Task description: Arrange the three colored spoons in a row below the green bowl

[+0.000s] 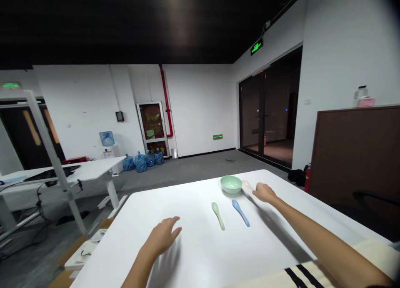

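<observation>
My right hand (264, 192) is closed on the handle of a cream-coloured spoon (247, 184), held just above the table at the right side of a green bowl (231, 185). The spoon's head points toward the bowl's rim; whether they touch I cannot tell. Nearer to me, a light green spoon (218, 215) and a blue spoon (241, 213) lie side by side on the white table (193, 254). Left of them, my left hand (165, 234) hovers over the tabletop, its fingers apart and nothing in its grasp.
Beyond the table's left edge stands another white desk (103, 164) with dark items on it. A brown cabinet (359, 154) rises at the right. Several blue water bottles (141, 162) stand on the floor by the far wall.
</observation>
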Available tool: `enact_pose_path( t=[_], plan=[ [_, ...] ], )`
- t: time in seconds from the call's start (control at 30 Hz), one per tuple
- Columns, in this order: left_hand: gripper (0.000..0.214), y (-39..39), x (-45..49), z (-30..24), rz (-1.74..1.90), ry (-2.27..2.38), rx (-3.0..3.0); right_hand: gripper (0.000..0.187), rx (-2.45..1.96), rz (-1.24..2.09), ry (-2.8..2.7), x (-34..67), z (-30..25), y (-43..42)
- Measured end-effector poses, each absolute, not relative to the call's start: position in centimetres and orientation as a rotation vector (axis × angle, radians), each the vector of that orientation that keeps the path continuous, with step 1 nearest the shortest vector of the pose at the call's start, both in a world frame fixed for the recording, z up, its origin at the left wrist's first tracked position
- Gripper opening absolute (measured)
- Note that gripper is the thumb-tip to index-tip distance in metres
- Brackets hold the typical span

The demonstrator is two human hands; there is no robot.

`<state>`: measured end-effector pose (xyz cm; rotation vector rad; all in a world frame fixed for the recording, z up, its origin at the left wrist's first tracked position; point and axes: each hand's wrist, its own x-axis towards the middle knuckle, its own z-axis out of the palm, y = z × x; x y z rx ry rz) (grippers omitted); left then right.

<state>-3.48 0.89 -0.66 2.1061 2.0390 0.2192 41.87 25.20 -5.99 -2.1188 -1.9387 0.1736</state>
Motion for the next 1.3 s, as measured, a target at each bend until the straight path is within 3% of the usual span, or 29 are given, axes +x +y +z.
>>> enact_pose_path(
  t=[0.27, 0.57, 1.07, 1.3],
  plan=[
    [0.054, 0.9, -3.8, -0.9, 0.260, 2.042, 2.093, 0.027, -2.066, 0.151, -1.984, 36.2, -3.3, 28.6],
    [0.053, 1.2, -3.8, -1.2, 0.299, 2.037, 2.065, 0.052, -2.053, 0.216, -2.003, 33.1, -5.4, 30.5],
    [0.053, 1.1, -3.8, -1.1, 0.280, 2.047, 2.050, 0.041, -2.049, 0.208, -1.972, 34.0, -4.3, 29.5],
    [0.055, 1.3, -4.0, -1.4, 0.290, 2.026, 2.081, 0.052, -1.843, 0.138, -1.963, 36.8, -2.0, 24.0]
  ],
)
